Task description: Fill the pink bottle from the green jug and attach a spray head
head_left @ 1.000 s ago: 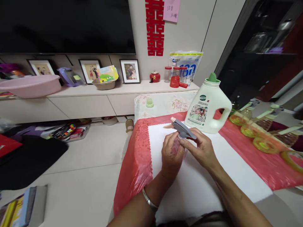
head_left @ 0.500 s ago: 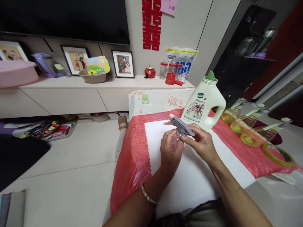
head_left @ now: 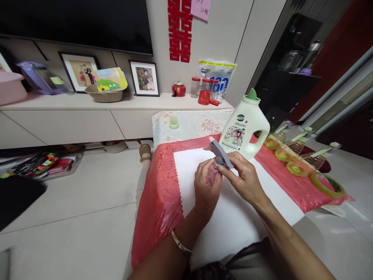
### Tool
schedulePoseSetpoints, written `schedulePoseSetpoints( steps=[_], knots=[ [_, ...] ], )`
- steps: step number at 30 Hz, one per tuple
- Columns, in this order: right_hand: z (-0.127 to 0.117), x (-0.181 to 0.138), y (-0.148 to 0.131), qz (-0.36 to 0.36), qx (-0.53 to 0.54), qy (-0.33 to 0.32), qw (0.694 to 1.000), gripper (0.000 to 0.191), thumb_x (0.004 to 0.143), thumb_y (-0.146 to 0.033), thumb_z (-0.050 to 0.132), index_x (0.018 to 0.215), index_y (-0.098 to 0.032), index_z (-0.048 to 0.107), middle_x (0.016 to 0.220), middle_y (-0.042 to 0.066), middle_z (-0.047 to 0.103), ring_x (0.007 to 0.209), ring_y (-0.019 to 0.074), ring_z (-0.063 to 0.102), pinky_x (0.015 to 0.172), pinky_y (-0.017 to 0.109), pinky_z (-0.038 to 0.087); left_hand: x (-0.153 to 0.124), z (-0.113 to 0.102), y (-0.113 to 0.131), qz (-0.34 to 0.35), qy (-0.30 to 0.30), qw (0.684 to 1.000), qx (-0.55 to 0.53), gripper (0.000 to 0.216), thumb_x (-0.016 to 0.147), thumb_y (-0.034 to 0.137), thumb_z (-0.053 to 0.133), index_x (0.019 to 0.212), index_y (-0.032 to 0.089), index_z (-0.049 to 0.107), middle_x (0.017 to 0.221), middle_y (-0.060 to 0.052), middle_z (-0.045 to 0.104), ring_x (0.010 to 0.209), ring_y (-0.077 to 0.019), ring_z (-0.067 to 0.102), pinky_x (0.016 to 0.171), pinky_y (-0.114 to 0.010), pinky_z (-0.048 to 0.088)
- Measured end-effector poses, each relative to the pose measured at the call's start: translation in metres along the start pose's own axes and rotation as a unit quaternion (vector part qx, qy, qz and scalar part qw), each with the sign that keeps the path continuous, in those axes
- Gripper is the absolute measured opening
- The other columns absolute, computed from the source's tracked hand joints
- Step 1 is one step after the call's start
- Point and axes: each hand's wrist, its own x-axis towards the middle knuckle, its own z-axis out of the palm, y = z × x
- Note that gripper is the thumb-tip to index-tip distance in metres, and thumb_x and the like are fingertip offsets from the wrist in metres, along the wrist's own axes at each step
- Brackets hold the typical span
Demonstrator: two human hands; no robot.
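Both forearms rise from the bottom edge of the frame and converge just right of centre; the left hand shows its back to the camera, its fingers curled closed round something small held upright, and a thin metal bangle circles its wrist at lower centre; the right hand comes in from the lower right, wrist angled up and to the left, thumb and fingers pinched together at the top of what the left hand grips.

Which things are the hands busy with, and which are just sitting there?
In hand: small pink bottle in the left hand; grey spray trigger under the right hand.

Lying about: white jug, roll of tape, green cap, red teapot.
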Motion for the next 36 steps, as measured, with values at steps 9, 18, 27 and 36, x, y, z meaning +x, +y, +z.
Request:
schedulePoseSetpoints(
  steps=[9, 18, 27, 36],
  knots=[
    [0.002, 0.004, 0.001, -0.028, -0.023, 0.022, 0.999, 0.022, 0.091, -0.028, 0.058, 0.099, -0.009, 0.066, 0.094, 0.001, 0.053, 0.083, -0.0048, 0.047, 0.072, 0.004, 0.039, 0.000, -0.002, 0.002, -0.019, -0.019, 0.999, -0.042, 0.038, 0.090, 0.023, 0.056, 0.128, 0.022, 0.055, 0.122, -0.009, 0.063, 0.116, -0.0235, 0.059, 0.105, -0.042, 0.046],
    [0.018, -0.002, 0.005, 0.039, -0.010, 0.082, 0.996, 0.028, 0.085, -0.034, 0.057, 0.087, -0.006, 0.060, 0.091, 0.004, 0.052, 0.081, -0.0008, 0.048, 0.070, 0.008, 0.043, 0.002, -0.013, 0.013, -0.077, -0.068, 0.986, -0.128, 0.038, 0.095, 0.038, 0.050, 0.130, 0.025, 0.057, 0.128, -0.008, 0.059, 0.122, -0.0258, 0.057, 0.108, -0.043, 0.043],
    [0.049, -0.011, 0.008, 0.099, 0.022, 0.196, 0.975, 0.031, 0.079, -0.034, 0.057, 0.091, -0.005, 0.053, 0.090, 0.002, 0.053, 0.079, -0.0016, 0.050, 0.071, 0.009, 0.043, 0.018, 0.001, 0.038, -0.243, -0.031, 0.964, -0.106, 0.035, 0.075, 0.031, 0.072, 0.105, 0.020, 0.060, 0.097, -0.005, 0.068, 0.086, -0.0192, 0.066, 0.080, -0.034, 0.055],
    [0.043, -0.017, 0.010, 0.099, 0.088, 0.129, 0.983, 0.031, 0.085, -0.033, 0.054, 0.100, -0.006, 0.052, 0.099, 0.004, 0.053, 0.091, -0.0006, 0.053, 0.088, 0.009, 0.049, 0.029, -0.008, 0.039, -0.214, -0.032, 0.976, -0.028, 0.021, 0.076, 0.034, 0.070, 0.092, 0.021, 0.069, 0.093, -0.003, 0.063, 0.076, -0.0153, 0.063, 0.072, -0.030, 0.054]
  ],
)
